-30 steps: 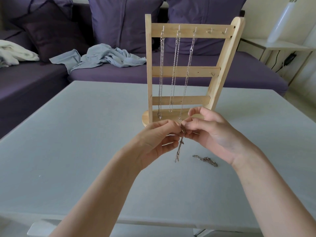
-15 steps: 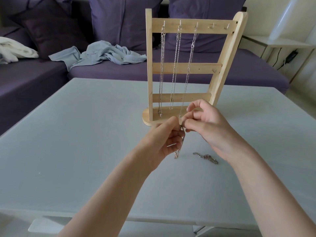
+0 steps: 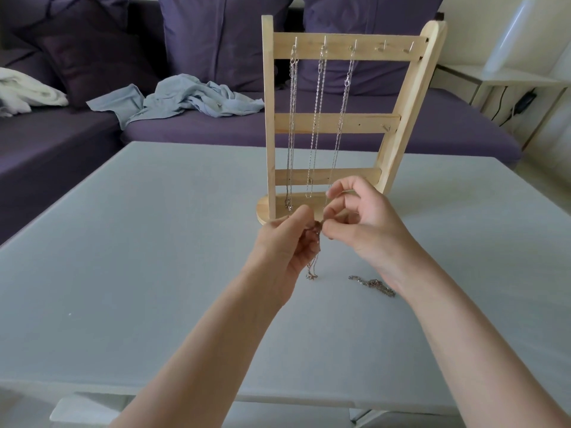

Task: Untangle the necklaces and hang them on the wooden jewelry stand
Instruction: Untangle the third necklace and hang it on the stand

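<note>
The wooden jewelry stand point(image 3: 336, 123) rises at the middle of the table, and three silver necklaces point(image 3: 316, 118) hang from its top hooks. Just in front of its base, my left hand point(image 3: 285, 245) and my right hand point(image 3: 361, 220) meet, both pinching a thin tangled necklace point(image 3: 313, 265). Its loose end dangles below my fingers down to the tabletop. Another bunched chain point(image 3: 372, 284) lies on the table, partly hidden under my right wrist.
The grey table point(image 3: 139, 257) spreads wide on both sides of my arms. Behind it runs a purple sofa point(image 3: 191, 125) with a crumpled light-blue cloth point(image 3: 182, 98) and a white cloth point(image 3: 24, 92). A white side table point(image 3: 506, 77) stands at the back right.
Both hands have risen slightly toward the stand's base with the tangled necklace. My right fingers have spread apart more above the pinch. The chain on the table has not moved.
</note>
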